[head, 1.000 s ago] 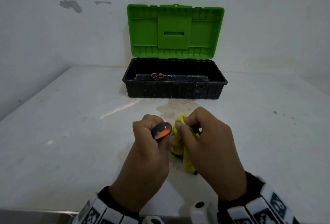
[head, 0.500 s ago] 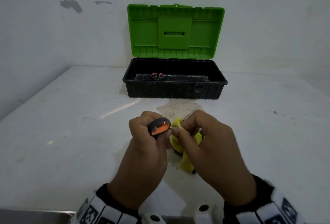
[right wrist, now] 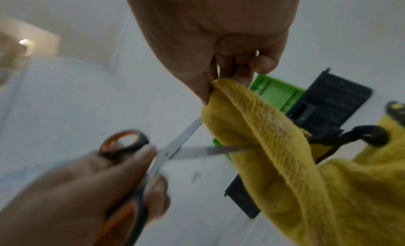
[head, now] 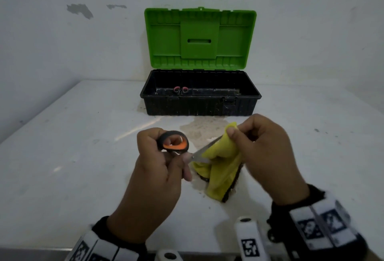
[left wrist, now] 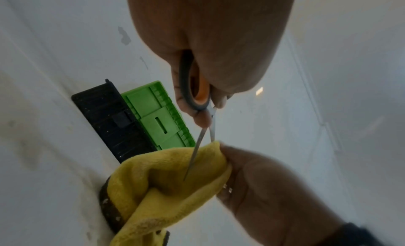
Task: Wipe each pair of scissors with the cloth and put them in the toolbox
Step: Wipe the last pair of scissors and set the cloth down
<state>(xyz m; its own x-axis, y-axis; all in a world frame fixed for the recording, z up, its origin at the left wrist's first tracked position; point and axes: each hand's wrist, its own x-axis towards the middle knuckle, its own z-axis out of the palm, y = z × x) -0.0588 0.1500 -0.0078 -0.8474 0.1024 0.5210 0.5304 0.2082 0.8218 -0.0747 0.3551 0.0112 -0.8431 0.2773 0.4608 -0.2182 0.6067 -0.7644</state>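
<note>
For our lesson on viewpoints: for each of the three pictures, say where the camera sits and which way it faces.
Head: above, facing forward and down at the toolbox; both hands and wrist bands show.
Left wrist: along the left hand toward the scissors.
Right wrist: along the right hand toward the cloth.
Shared: all three show scissors, cloth and toolbox.

The head view looks forward and down at the toolbox [head: 200, 102] from above the table [head: 72, 146]. Both wrist views sit close, facing it from either side; all three share it.
</note>
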